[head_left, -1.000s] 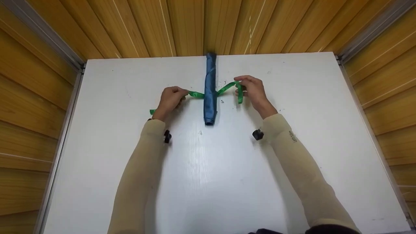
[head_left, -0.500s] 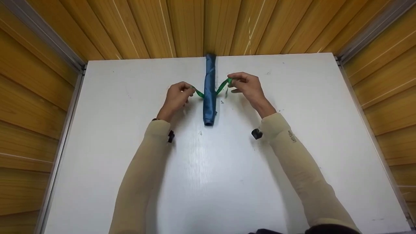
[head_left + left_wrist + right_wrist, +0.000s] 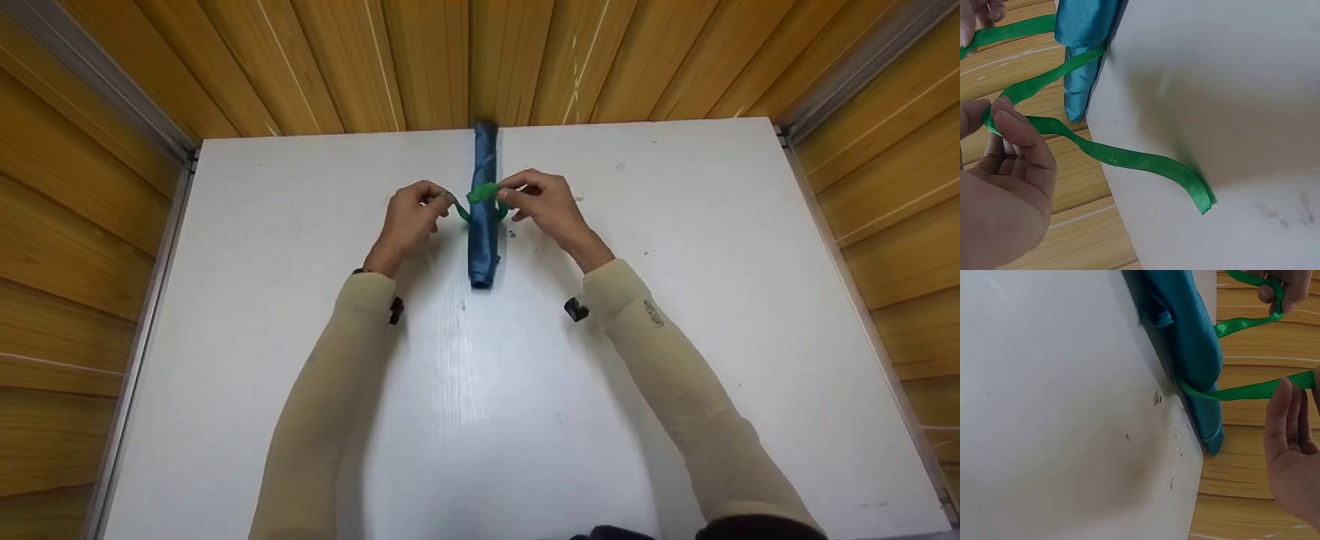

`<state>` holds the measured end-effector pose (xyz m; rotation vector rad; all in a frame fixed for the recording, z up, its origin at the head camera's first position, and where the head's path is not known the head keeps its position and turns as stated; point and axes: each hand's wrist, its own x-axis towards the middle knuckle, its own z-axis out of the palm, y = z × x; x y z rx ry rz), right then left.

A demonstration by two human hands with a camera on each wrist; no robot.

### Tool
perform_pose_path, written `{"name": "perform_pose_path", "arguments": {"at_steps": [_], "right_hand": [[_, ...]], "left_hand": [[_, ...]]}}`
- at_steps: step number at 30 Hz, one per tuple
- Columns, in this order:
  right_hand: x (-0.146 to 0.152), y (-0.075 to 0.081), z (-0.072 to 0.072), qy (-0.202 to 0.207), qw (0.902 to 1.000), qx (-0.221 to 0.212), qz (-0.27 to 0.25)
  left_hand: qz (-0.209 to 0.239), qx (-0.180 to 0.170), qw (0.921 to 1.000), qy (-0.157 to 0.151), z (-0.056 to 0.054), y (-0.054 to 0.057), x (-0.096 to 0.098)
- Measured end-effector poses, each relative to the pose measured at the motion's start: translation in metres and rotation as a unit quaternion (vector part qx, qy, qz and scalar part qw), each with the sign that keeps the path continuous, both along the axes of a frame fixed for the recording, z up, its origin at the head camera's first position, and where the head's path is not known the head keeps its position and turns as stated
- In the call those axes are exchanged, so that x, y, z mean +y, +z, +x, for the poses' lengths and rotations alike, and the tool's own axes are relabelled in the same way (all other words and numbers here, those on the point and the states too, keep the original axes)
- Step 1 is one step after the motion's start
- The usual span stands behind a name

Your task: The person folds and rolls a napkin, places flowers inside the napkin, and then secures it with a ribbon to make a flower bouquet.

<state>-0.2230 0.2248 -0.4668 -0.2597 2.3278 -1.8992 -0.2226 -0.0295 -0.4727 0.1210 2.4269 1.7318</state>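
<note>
A rolled blue satin cloth [image 3: 482, 244] lies lengthwise at the back middle of the white table. Under it passes a green ribbon [image 3: 484, 193], which rises on both sides. On the left, my left hand [image 3: 409, 217] pinches one length between thumb and fingertips. The ribbon's loose tail [image 3: 1145, 161] hangs past that hand in the left wrist view. My right hand [image 3: 551, 210] pinches the other length close to the roll's right side, and its end lies across above the roll. In the right wrist view this ribbon length [image 3: 1252, 391] runs taut from the roll to the fingers.
The white table [image 3: 465, 420] has small dark marks near the roll. Wood-patterned panels [image 3: 337, 67] stand along the back and both sides. A black wrist device [image 3: 576, 309] sits by the right cuff, another [image 3: 396, 310] by the left.
My right hand has moved left to the roll, bringing its ribbon end over the cloth. My left hand has shifted slightly right and up, lifting its ribbon. The roll has stayed in place.
</note>
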Motion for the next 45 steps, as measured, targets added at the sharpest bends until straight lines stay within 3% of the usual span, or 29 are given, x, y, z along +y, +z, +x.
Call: {"name": "perform_pose_path", "arguments": {"at_steps": [6,12,19,22,25,28,31,40,45], "right_hand": [[-0.021,-0.006,0.006,0.043,0.9967,0.026,0.064],[-0.049,-0.02,0.013,0.034,0.9922,0.01,0.119],[-0.065,-0.035,0.02,0.076,0.9687,0.05,0.231],[-0.063,-0.037,0.022,0.069,0.9758,0.051,0.201],[-0.06,-0.033,0.021,0.014,0.9852,0.07,0.156],[-0.06,-0.028,0.019,-0.022,0.9849,0.092,0.145],[-0.06,-0.025,0.018,-0.02,0.9849,0.102,0.138],[-0.056,-0.027,0.024,-0.056,0.996,0.068,0.014],[-0.051,-0.024,0.027,-0.076,0.995,0.042,-0.049]], "left_hand": [[-0.002,-0.001,1.0,0.002,-0.001,0.002,-0.002],[-0.024,0.017,0.9996,0.002,-0.001,0.004,-0.001],[-0.027,0.015,0.9995,-0.006,0.001,0.006,0.001],[-0.032,0.012,0.9994,-0.009,0.002,0.007,0.002],[-0.037,0.007,0.9992,-0.015,0.003,0.009,0.003],[-0.04,0.001,0.9987,-0.03,0.006,0.012,0.005],[-0.032,-0.007,0.9986,-0.042,0.008,0.015,0.008],[0.018,0.008,0.9993,-0.031,0.012,0.022,0.012],[0.011,0.012,0.9998,-0.013,0.009,0.01,0.01]]}}
